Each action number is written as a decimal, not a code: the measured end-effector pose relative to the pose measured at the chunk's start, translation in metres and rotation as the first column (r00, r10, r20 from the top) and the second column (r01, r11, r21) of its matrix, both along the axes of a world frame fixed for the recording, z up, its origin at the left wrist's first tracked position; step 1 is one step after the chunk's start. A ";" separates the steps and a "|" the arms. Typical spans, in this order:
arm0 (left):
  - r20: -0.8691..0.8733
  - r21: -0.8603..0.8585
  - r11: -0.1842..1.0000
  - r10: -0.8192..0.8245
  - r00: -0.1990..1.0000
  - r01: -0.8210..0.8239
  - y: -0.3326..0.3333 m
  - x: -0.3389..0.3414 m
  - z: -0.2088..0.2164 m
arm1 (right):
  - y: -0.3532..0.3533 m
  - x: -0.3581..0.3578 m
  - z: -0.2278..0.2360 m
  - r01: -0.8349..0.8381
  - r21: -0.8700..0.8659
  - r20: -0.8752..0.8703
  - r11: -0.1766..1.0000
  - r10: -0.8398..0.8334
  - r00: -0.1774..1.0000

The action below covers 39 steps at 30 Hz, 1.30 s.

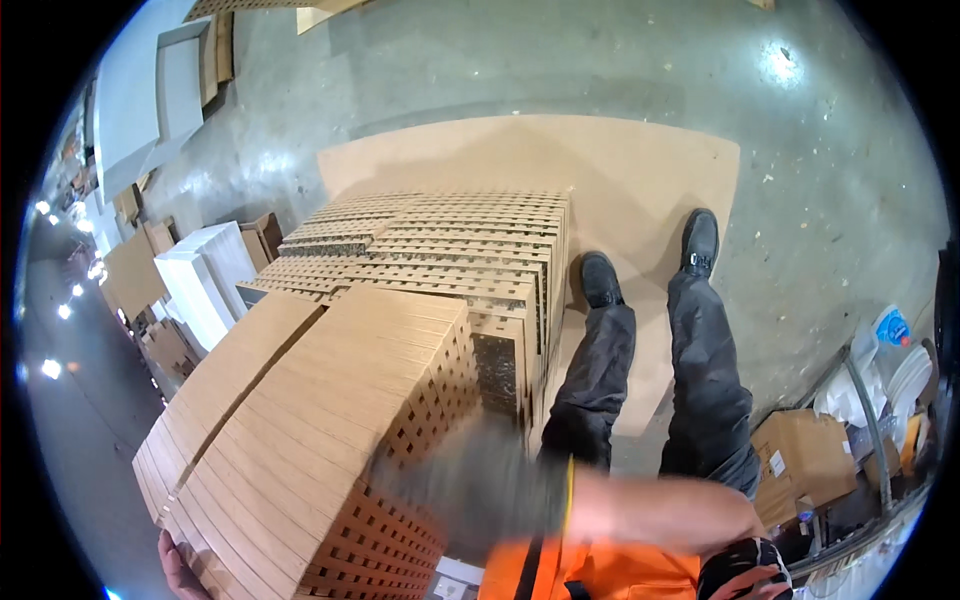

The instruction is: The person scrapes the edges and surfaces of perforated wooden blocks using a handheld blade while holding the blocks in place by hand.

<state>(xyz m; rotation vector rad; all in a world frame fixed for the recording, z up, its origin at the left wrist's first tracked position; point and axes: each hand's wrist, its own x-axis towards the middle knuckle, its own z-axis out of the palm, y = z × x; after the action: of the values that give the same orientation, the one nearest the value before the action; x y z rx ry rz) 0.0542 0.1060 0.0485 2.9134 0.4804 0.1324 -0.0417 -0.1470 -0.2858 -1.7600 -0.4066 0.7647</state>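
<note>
A tall stack of brown slotted cardboard pieces (300, 410) stands in front of me at the left, its side full of small square holes. My left hand (180, 568) grips the stack's lower left corner; only bare fingers show, curled at its edge. My right forearm crosses from the right, and my right hand (480, 485), in a dark grey glove, is beside the holed side of the stack. Motion smears it, so its fingers and any touch cannot be made out. Behind lie more rows of slotted cardboard pieces (440, 235), packed tightly together.
A large flat cardboard sheet (640, 160) lies on the concrete floor (820, 220), under the rows and my shoes. White boxes (205, 275) stand at the left. At the right are an open cardboard box (805, 460), a metal rail (870, 425) and plastic wrapping (850, 395).
</note>
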 end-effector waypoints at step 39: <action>0.026 -0.046 0.804 -0.592 0.806 0.592 -0.036 -0.009 -0.049 | 0.070 -0.061 0.205 0.376 0.416 0.277 0.828 -0.509 0.815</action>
<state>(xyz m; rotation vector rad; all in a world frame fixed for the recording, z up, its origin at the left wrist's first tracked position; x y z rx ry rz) 0.0447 0.0696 -0.0002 2.8497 -0.4404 0.0414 -0.1026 -0.0766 -0.0805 -1.5728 -0.3306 -0.0019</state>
